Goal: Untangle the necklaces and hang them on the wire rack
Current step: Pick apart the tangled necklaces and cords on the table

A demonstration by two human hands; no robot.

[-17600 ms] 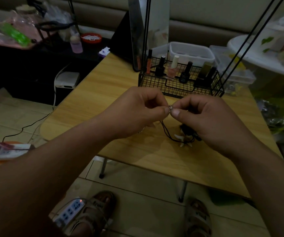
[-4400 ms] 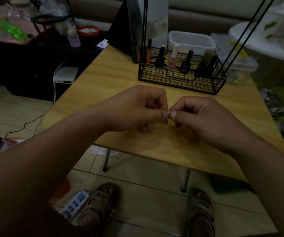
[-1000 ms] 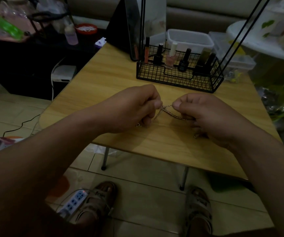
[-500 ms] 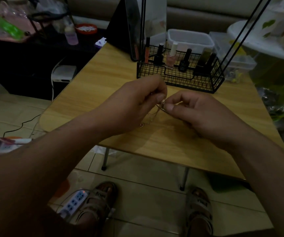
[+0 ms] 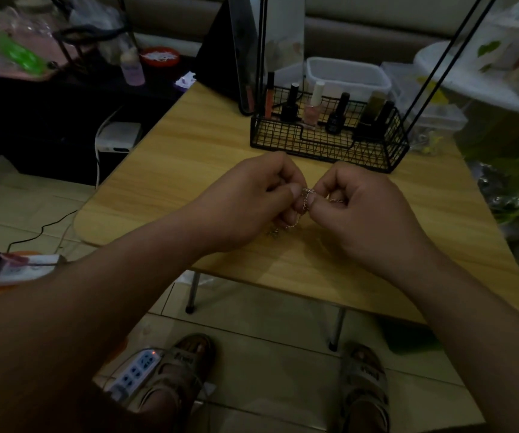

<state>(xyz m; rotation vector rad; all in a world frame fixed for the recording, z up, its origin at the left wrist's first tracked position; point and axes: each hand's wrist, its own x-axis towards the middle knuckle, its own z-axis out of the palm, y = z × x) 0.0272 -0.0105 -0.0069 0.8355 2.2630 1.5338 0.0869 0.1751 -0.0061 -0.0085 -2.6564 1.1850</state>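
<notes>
- Thin silver link-chain necklace [image 5: 305,200] held above the light wood-grain worktop [image 5: 189,170], a loop drooping below the fingers.
- Left hand [image 5: 252,201]: grip pinched tight on the chain.
- Right hand [image 5: 364,210]: grip pinched on it too, thumbs nearly touching.
- Black wire-mesh rack [image 5: 323,145] with small polish bottles [image 5: 312,104] just behind the hands.

Around the wire rack [image 5: 330,151] on the worktop [image 5: 189,170]
Inside it stand bottles [image 5: 289,107]; behind it, a tub [image 5: 345,73]; before it, the chain [image 5: 306,200].
</notes>
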